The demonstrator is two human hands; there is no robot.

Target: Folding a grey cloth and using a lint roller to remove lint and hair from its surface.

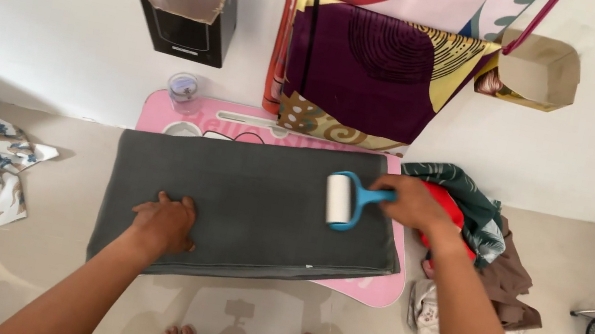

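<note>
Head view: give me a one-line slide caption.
Left hand flat on grey cloth while right hand runs a blue-handled lint roller over it.

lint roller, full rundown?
The lint roller has a white cylindrical roll on a bright blue, plastic-looking frame and handle. It lies near the right end of the dark grey folded cloth, roll against the fabric, handle pointing right. The right hand grips the handle; nothing else touches it.
</note>
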